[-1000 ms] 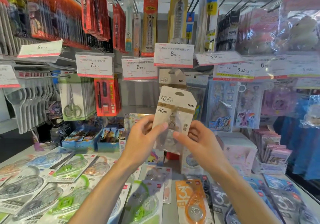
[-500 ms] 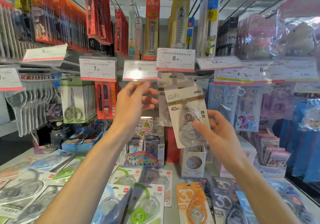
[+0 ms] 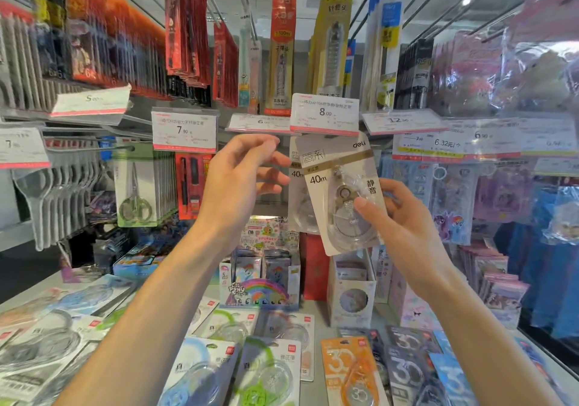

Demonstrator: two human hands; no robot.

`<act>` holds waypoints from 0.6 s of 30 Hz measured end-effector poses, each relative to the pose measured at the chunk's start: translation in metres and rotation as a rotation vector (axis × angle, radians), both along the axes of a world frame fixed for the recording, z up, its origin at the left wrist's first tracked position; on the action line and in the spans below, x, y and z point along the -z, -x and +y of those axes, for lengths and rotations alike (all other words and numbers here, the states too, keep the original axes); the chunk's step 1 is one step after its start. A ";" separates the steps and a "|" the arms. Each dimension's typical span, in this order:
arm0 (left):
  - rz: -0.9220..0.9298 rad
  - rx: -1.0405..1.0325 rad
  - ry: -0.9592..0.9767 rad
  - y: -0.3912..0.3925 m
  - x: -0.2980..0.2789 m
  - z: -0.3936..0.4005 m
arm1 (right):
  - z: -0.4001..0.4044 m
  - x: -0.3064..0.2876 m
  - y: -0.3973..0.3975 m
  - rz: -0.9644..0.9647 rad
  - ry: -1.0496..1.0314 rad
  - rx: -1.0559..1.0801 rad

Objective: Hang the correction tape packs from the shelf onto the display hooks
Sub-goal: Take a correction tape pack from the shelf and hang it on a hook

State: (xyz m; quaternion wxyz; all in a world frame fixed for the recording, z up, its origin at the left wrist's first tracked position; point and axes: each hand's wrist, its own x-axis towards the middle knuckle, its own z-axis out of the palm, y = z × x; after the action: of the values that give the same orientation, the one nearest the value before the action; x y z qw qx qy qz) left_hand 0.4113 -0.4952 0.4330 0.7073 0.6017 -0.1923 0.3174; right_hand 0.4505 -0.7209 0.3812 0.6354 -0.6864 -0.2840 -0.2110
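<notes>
My right hand [image 3: 401,214] pinches the lower part of a beige correction tape pack [image 3: 336,167] marked 40m, holding it up tilted just under the 8.00 price tag [image 3: 325,113]. Behind it another identical pack [image 3: 297,186] hangs on the hook. My left hand [image 3: 238,177] is raised beside the pack, its fingertips touching the underside of the tilted 6.00 price tag [image 3: 260,122]. The hook tip itself is hidden behind the tags. Several more correction tape packs [image 3: 266,365] lie flat on the shelf below.
Scissors packs [image 3: 134,186] and red pen packs [image 3: 191,183] hang to the left. Boxes of card packs [image 3: 260,280] stand at the shelf's back. Orange and blue 30 m tape packs [image 3: 351,371] lie at the front right. Pink and blue goods fill the right side.
My left hand let go of the pack and rose to the 6.00 price tag. My right hand lifted the pack from chest height up to the hook under the 8.00 tag.
</notes>
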 end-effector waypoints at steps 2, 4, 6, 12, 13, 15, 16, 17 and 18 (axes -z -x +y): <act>0.001 0.004 0.003 -0.002 0.000 0.000 | 0.002 0.000 -0.003 0.010 0.001 0.007; -0.004 0.001 -0.005 -0.002 0.001 0.000 | 0.006 -0.001 -0.003 0.004 0.007 0.013; -0.009 0.001 -0.014 -0.002 0.001 0.001 | 0.010 -0.001 -0.003 0.005 -0.002 0.021; -0.025 0.001 -0.043 -0.006 0.003 0.004 | 0.022 0.009 -0.014 0.050 -0.048 0.080; -0.028 0.000 -0.049 -0.007 0.005 0.005 | 0.026 0.012 -0.017 0.057 -0.047 0.096; -0.025 0.006 -0.062 -0.011 0.009 0.005 | 0.034 0.016 -0.023 0.084 -0.058 0.115; -0.016 0.011 -0.069 -0.014 0.011 0.006 | 0.037 0.018 -0.027 0.097 -0.065 0.121; -0.005 0.018 -0.077 -0.017 0.014 0.006 | 0.041 0.019 -0.031 0.101 -0.058 0.133; 0.010 0.023 -0.085 -0.021 0.017 0.006 | 0.044 0.021 -0.035 0.099 -0.034 0.147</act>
State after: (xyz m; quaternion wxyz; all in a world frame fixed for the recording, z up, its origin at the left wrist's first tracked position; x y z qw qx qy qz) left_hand 0.4320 -0.4889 0.4159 0.6858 0.6303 -0.2092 0.2977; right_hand 0.4855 -0.6768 0.3606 0.6430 -0.7041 -0.1975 -0.2276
